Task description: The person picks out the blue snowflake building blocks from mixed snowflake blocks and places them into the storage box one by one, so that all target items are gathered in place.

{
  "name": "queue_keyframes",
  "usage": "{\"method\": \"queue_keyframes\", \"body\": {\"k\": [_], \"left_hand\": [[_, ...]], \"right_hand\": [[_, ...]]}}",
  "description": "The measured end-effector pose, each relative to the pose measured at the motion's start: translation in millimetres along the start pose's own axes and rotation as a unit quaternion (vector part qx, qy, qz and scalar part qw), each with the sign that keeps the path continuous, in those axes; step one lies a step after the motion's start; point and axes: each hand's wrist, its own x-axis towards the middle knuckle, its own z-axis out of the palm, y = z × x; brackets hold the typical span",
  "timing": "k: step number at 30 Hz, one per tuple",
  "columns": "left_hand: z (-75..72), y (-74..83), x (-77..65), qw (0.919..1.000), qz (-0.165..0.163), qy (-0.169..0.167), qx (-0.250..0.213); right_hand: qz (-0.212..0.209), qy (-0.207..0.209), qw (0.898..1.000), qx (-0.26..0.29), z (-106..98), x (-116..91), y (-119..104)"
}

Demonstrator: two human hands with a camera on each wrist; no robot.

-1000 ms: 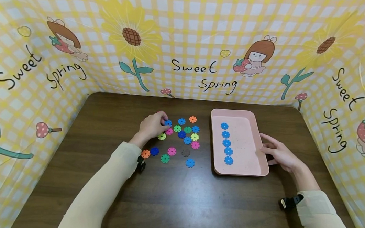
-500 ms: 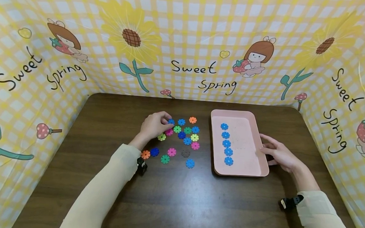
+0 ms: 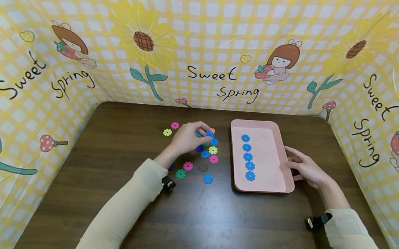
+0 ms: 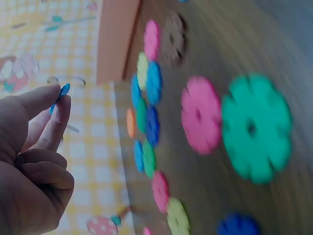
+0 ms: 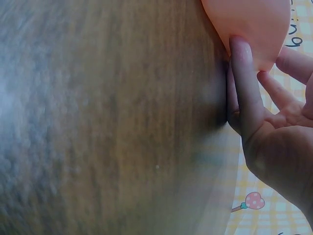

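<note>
In the head view my left hand [image 3: 189, 138] pinches a blue snowflake disc [image 4: 63, 92] between thumb and fingertips. It is raised above the loose discs, hiding some of them. At the right, my right hand [image 3: 307, 169] touches the outer right wall of a pink tray [image 3: 269, 158] with nearly straight fingers [image 5: 242, 73]. Inside the tray, several blue discs, such as this blue disc [image 3: 247, 156], lie in a column along the left side.
Several loose discs lie left of the tray, among them a green disc [image 3: 180, 174], a brown disc [image 3: 203, 167], a pink disc [image 3: 213, 159] and a yellow-green disc [image 3: 167, 132]. A checkered cloth [image 3: 204, 38] rises behind the dark wooden table [image 3: 194, 222].
My left hand has moved right over the loose discs with the blue disc lifted in its fingertips, uncovering a pink and a yellow-green disc behind it. My right hand and the tray stay put.
</note>
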Motion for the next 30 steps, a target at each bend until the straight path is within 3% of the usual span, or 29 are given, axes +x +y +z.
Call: {"method": "queue_keyframes", "body": {"k": [6, 16, 23, 30], "left_hand": [[24.9, 24.8, 5.0, 0.9993, 0.027, -0.025, -0.007], [72.1, 60.6, 10.9, 0.9931, 0.059, -0.1, -0.016], [108.2, 82.2, 11.7, 0.9841, 0.094, -0.145, 0.041], [138.7, 91.7, 8.7, 0.9768, 0.092, -0.172, 0.089]], "right_hand": [[-0.001, 0.002, 1.0, 0.0, -0.1, -1.0, -0.1], [-0.004, 0.002, 1.0, 0.001, 0.5, -0.9, 1.0], [-0.008, 0.001, 1.0, -0.002, 1.8, -0.4, -1.1], [-0.011, -0.002, 1.0, 0.003, 2.4, -0.2, -2.0]]}}
